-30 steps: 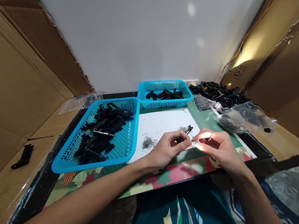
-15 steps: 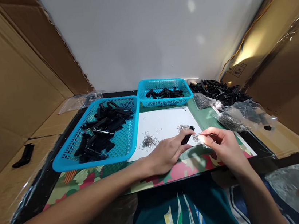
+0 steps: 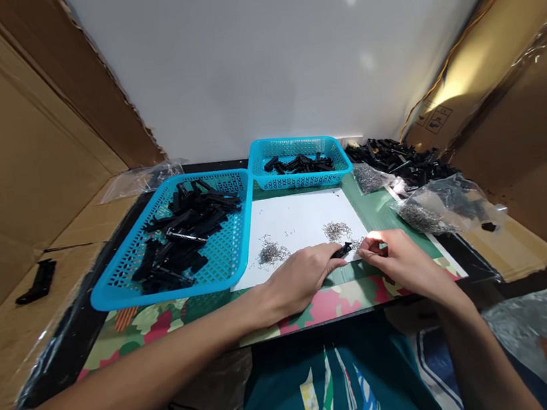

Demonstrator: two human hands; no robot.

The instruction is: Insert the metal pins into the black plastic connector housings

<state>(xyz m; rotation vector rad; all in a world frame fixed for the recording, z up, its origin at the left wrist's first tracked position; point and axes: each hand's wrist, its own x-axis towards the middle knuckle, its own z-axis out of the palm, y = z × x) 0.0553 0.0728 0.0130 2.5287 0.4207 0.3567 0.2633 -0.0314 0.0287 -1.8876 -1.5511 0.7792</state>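
Bare hands meet over a worktable, the left hand clamping a slim black part between thumb and fingers at the near right of a white sheet of paper. One end of the part juts out of the grip toward the right hand, whose thumb and forefinger stand close together beside a small scatter of wire pieces; whether they pinch one is too fine to make out. The two hands are near each other but apart.

Two fuller piles lie on the paper, a left pile of the tiny metal bits and a right pile just beyond the held part. To the left, a large blue basket carries a jumble of long black pieces; behind the paper, a smaller blue basket holds shorter ones. At right, a heap of black parts spreads behind two clear bags, a small bag and a larger bag (both with metal bits inside). A lone black piece rests on cardboard at far left.
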